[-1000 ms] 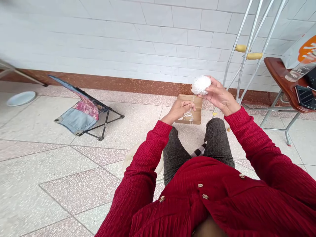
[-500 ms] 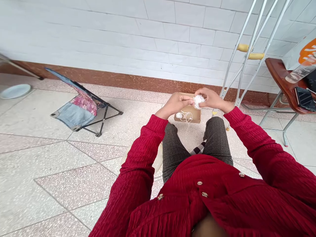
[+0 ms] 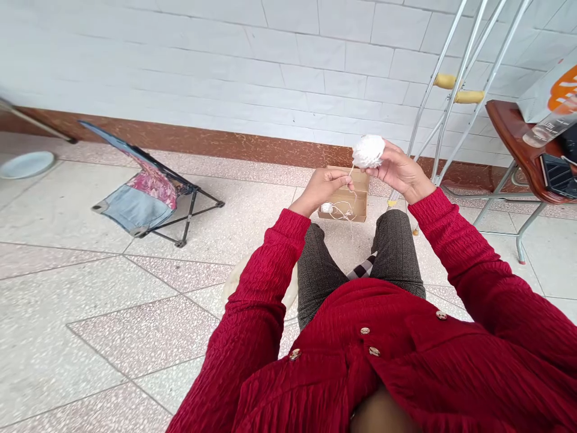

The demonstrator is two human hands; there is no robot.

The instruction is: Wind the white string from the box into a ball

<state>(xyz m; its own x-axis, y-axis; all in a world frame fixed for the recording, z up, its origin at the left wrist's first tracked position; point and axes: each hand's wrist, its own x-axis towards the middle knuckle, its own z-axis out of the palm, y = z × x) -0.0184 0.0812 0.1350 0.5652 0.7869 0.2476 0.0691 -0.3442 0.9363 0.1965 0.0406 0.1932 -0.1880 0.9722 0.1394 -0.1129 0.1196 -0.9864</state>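
Note:
My right hand (image 3: 399, 170) grips a white ball of yarn (image 3: 368, 151) by its right side, held up in front of the wall base. A strand of yarn (image 3: 352, 171) runs from the ball down to my left hand (image 3: 328, 187), whose thumb and fingers pinch it. Below the hands an open cardboard box (image 3: 359, 211) sits on the floor beyond my knees. Inside it lie a smaller white ball (image 3: 327, 207) and loose loops of yarn. My left hand partly covers the box.
A folding chair (image 3: 148, 198) stands on the left, with a pale round dish (image 3: 27, 165) farther left. Metal crutches (image 3: 444, 120) lean on the wall at right, beside a brown stool (image 3: 518, 138) bearing a bottle (image 3: 547, 131), a bag (image 3: 552, 90) and a black object (image 3: 559, 177).
The yarn ball has risen and moved slightly right in my right hand, apart from my left hand. A short strand now shows between ball and left fingers.

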